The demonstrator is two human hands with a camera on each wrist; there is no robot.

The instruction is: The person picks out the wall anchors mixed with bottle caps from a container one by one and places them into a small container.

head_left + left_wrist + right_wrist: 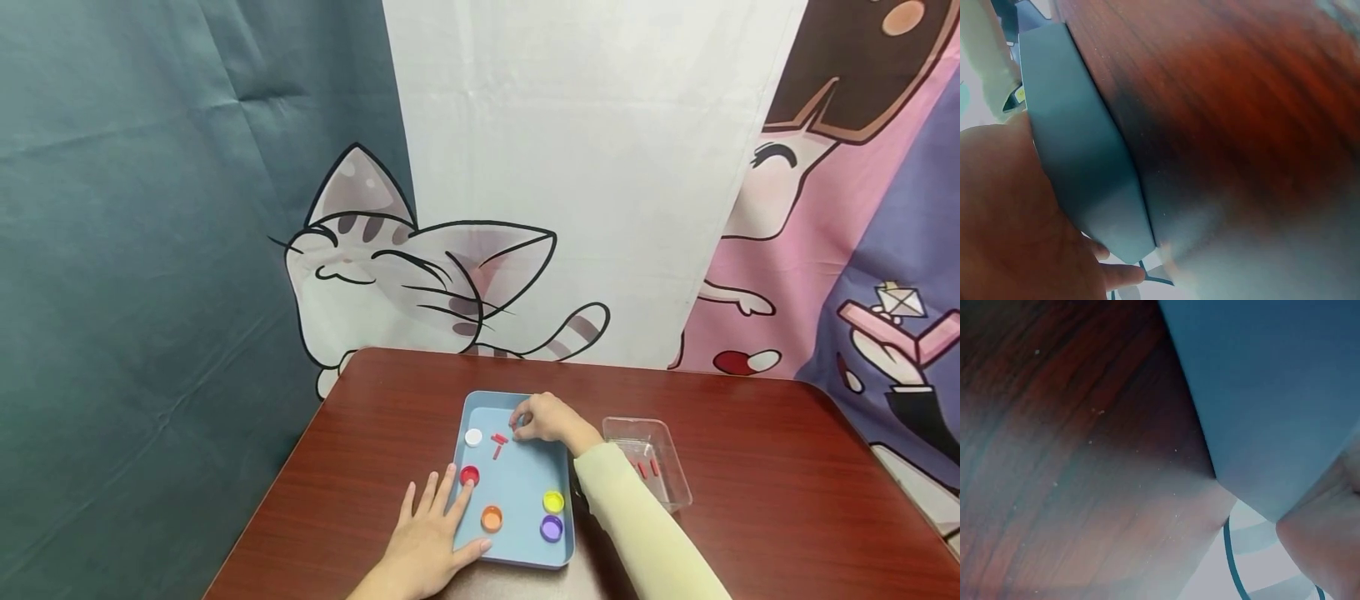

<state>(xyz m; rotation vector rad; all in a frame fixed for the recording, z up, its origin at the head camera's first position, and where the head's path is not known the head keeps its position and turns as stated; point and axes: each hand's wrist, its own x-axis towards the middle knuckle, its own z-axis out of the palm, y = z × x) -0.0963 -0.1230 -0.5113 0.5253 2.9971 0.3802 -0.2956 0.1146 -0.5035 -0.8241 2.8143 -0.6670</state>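
Fingers [427, 494] of the left hand [426, 537] splay partly over the tray [517, 479]; right hand [545, 417] curls downward (grip unclear).

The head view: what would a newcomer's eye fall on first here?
Probably the big cartoon cat on the cloth behind the table. Next, the blue tray on the table, dotted with bright round caps. Then the hands: the left hand spread at the tray's near left, the right hand over its far end.
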